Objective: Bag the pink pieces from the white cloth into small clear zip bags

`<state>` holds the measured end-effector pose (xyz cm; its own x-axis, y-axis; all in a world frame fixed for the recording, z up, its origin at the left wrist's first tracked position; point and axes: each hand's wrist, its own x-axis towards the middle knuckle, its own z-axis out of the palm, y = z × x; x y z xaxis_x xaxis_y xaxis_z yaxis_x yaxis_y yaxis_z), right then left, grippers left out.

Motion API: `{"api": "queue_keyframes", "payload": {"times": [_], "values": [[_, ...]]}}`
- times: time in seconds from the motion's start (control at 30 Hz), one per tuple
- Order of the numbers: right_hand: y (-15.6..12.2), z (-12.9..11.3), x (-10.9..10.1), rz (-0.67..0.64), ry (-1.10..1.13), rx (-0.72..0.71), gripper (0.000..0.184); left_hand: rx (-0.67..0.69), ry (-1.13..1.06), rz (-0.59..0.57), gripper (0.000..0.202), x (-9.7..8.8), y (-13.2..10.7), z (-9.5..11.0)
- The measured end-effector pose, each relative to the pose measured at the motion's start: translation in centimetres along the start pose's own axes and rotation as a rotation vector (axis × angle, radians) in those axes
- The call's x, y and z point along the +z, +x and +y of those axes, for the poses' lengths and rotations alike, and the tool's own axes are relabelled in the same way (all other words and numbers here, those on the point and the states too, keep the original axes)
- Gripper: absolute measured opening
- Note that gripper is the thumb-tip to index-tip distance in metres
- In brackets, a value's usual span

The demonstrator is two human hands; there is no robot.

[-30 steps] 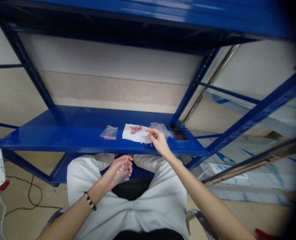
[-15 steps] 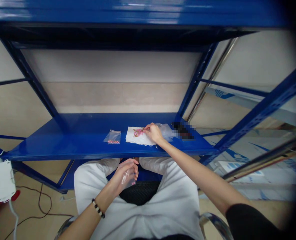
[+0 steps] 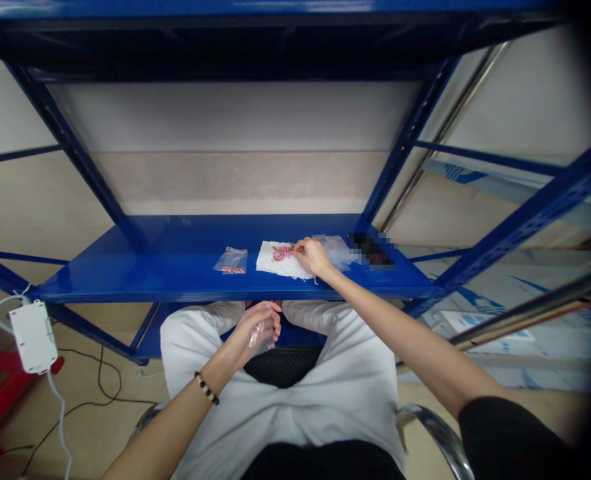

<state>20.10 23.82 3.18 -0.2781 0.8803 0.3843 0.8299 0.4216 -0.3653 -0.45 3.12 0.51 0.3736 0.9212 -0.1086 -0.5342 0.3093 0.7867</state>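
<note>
My left hand (image 3: 260, 328) is closed around a small clear plastic bag (image 3: 258, 340) above my lap, below the shelf's front edge. Something pink shows at the bag's lower end. My right hand (image 3: 311, 257) is in a pinch at the right side of a pile of small pink and brownish pieces (image 3: 282, 253). Whatever sits between its fingertips is too small to make out. Under the pile lies a white sheet of tissue or cloth (image 3: 270, 266). Left of the sheet rests a clear zip bag (image 3: 236, 260) with pink pieces along its bottom.
More clear plastic bags (image 3: 339, 249) lie right of the sheet, beside a dark, pixelated object (image 3: 372, 250). All rest on a blue metal shelf (image 3: 175, 247) with upright posts. A white power box (image 3: 34, 337) hangs on its cable at left, near a red stool (image 3: 5, 387).
The view has tilted and shifted slightly, so everything sits a little higher and further right. My right hand stays at the pile, and my left hand keeps its hold on the bag.
</note>
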Motion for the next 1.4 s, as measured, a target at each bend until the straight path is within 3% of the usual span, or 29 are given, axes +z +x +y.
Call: {"api": "queue_keyframes", "payload": {"times": [0.27,0.43,0.53,0.67,0.8,0.97,1.13,1.4], "values": [[0.2,0.7,-0.4,0.009,0.058,0.037,0.011,0.035,-0.078,-0.001,0.022,-0.1,-0.1,0.3],[-1.1,-1.4,-2.6,0.153,0.301,0.086,0.006,0.011,-0.078,0.001,0.024,-0.2,0.0,0.1],[-4.9,-4.8,-3.9,0.217,0.512,0.091,0.009,-0.006,-0.042,0.003,0.026,0.0,-0.1,-0.1],[-12.8,-9.7,-4.0,0.054,0.668,0.059,0.015,-0.056,0.07,-0.061,0.03,0.3,-0.6,-0.7],[-17.8,-11.4,-2.6,0.024,0.72,0.112,0.015,-0.111,0.111,-0.101,0.03,0.6,-1.0,-1.7],[-18.2,-10.4,-1.1,-0.005,0.712,0.109,0.014,-0.166,0.148,-0.083,0.033,0.5,-0.9,-2.7],[-18.1,-10.5,-1.4,0.035,0.663,0.07,0.011,-0.174,0.211,-0.093,0.03,0.2,-0.4,-3.3],[-18.3,-10.8,-1.5,-0.044,0.644,-0.025,0.01,-0.195,0.259,-0.099,0.025,0.5,-0.8,-2.8]]}}
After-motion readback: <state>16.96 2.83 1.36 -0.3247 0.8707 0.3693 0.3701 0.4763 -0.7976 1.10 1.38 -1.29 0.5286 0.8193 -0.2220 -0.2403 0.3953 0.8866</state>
